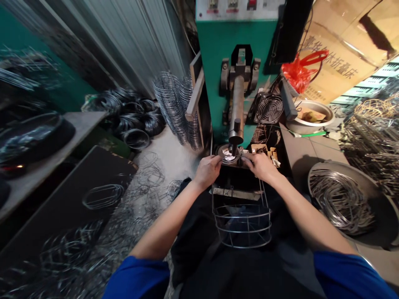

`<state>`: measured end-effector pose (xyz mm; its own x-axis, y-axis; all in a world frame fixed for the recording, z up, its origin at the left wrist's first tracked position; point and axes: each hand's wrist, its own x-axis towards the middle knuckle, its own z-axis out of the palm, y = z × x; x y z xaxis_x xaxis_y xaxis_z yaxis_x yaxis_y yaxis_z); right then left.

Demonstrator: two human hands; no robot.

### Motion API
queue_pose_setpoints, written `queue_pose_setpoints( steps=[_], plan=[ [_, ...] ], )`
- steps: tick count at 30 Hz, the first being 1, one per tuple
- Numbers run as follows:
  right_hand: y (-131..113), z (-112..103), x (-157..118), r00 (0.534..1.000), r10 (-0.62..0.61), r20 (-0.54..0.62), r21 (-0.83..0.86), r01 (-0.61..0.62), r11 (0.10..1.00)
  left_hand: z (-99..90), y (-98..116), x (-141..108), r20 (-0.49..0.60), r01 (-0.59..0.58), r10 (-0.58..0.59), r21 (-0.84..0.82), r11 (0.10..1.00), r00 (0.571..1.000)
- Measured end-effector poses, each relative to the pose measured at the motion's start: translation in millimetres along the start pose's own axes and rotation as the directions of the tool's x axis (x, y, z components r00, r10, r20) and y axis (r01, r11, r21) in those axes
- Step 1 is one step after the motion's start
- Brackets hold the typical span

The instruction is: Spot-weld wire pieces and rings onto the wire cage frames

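A wire basket [243,216] hangs over my lap, its rounded end toward me and its long side wires rising to my hands. My left hand [208,171] is closed, pinching the wire frame at the left of the machine's tip. On the other side my right hand [261,166] pinches the frame too, thumb and fingers pressed together. Between the two hands the dark upper electrode [235,148] of a green spot welder [208,54] points down at the wire. Whether the tip touches the wire is too small to tell.
At the right stands a round pan [382,207] with bent wire pieces, beyond it a white bowl [331,118]. Stacked wire rings [177,108] lean left of the machine. Loose wire frames [102,196] lie on a dark board at the left.
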<state>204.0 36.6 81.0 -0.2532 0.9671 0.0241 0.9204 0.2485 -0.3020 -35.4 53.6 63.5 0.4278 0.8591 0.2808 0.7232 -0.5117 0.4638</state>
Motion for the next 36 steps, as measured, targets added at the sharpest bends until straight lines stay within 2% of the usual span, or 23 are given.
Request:
queue_pose_setpoints(
  steps=[10,22,36],
  plan=[
    [0.4,4.2,-0.1,1.0,-0.002,-0.012,0.011,0.002,1.0,3.2,0.2,-2.3,-0.018,-0.008,0.008,0.022,1.0,1.0],
    [-1.0,-0.4,2.0,1.0,0.004,0.013,0.062,-0.004,0.998,6.0,-4.0,-0.6,-0.069,-0.053,0.048,-0.06,0.997,0.996],
    [-0.9,-2.0,1.0,0.999,0.039,0.013,0.099,-0.04,0.994,0.2,-0.1,0.7,0.004,-0.001,0.002,-0.044,0.999,1.0]
  ],
)
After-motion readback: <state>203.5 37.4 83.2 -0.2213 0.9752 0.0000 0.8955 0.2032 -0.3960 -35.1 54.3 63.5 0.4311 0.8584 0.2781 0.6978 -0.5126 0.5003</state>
